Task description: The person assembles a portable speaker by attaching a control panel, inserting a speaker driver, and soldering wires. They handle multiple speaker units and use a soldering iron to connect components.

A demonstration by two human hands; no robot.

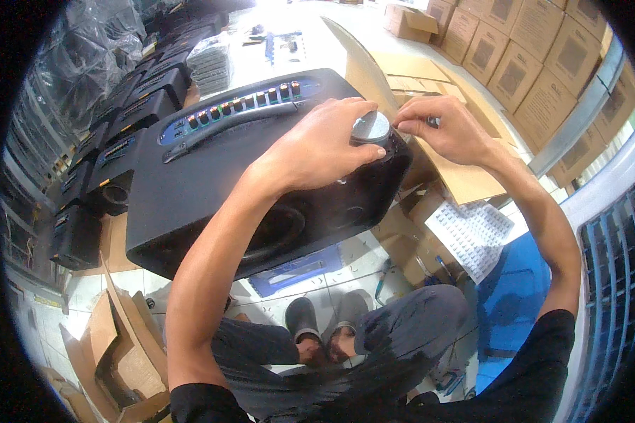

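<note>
A large black speaker box [212, 169] stands in front of me, tilted across the view, with a carry handle [233, 125] and a blue control panel [169, 132] bearing a row of knobs. At the box's right end, my left hand [324, 144] has its thumb and fingers closed around a round silver-grey disc-shaped piece [372, 127]. Just right of that piece is my right hand [448, 127], its thumb and fingertips pinched together. A small dark spot shows at its fingers, but what they hold is too small to name.
More black speakers [137, 113] stand in rows at the left. Stacked cartons [522, 63] rise at the back right, and an open carton [466, 166] stands beside the speaker. A printed sheet [470, 236] lies near a blue surface [511, 303]. Cardboard pieces [109, 338] lie lower left.
</note>
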